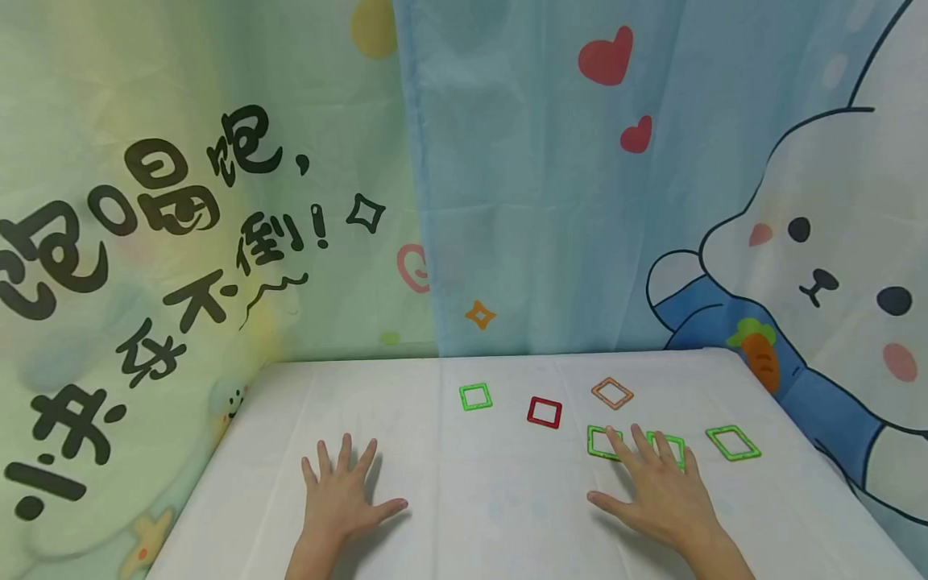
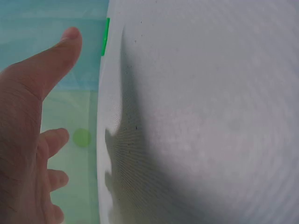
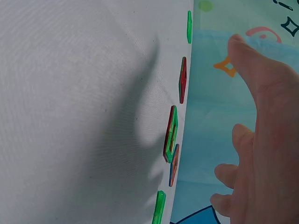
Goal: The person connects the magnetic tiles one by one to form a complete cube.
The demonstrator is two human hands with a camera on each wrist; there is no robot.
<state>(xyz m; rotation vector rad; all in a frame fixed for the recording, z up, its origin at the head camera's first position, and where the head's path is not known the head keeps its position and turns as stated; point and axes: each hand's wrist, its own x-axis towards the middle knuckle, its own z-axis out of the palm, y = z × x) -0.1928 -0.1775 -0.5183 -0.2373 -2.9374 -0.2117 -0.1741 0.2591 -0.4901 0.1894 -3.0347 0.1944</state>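
Observation:
My left hand [image 1: 339, 498] is spread above the white table at the left, holding nothing; its thumb and fingertips show in the left wrist view. Fingers spread and empty, my right hand [image 1: 663, 498] hovers over the table at the right. Its fingertips partly cover one green square frame [image 1: 594, 442] and another green frame [image 1: 680, 447]. To their right is a third green frame [image 1: 734, 443]. Farther back are a red frame [image 1: 544, 412], an orange frame [image 1: 612, 393] and, nearer the middle, one more green frame [image 1: 475, 397].
The white cloth-covered table [image 1: 500, 515] reaches back to a printed curtain [image 1: 522, 201]. On the curtain are black characters at the left, red hearts and a white cartoon animal at the right. Shadows of both hands fall on the cloth.

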